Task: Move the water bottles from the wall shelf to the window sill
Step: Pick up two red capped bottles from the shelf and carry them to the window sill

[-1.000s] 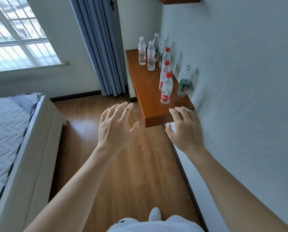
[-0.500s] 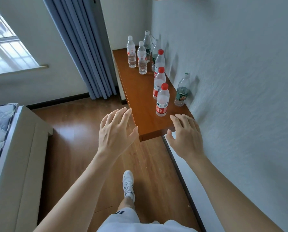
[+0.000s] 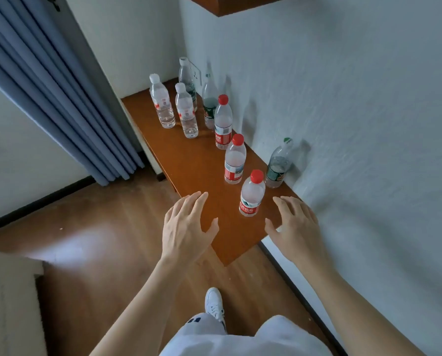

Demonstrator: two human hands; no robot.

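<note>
The blue curtain (image 3: 60,98) hangs at the left; the window sill itself is out of view. The left hand (image 3: 186,227) hovers over the shelf's front edge near its near corner, fingers spread apart and holding nothing. Just right of it stands the nearest red-capped bottle (image 3: 251,194), upright between the two hands, touched by neither. The right hand (image 3: 295,224) hovers near the shelf's near corner by the wall, fingers likewise apart and empty.

The step in hand looks like the first reach: no bottle is lifted yet, and all stand on the wall shelf (image 3: 202,170). The next move probably calls for closing one hand round the nearest bottle's body, perhaps the other on the green-labelled bottle (image 3: 278,164) by the wall edge, then turning left toward the window.

Counted along the shelf: two white-capped bottles (image 3: 162,104) toward the far end, three red-capped ones in a row down the middle, and three green-labelled ones along the wall edge, eight in all.
</note>
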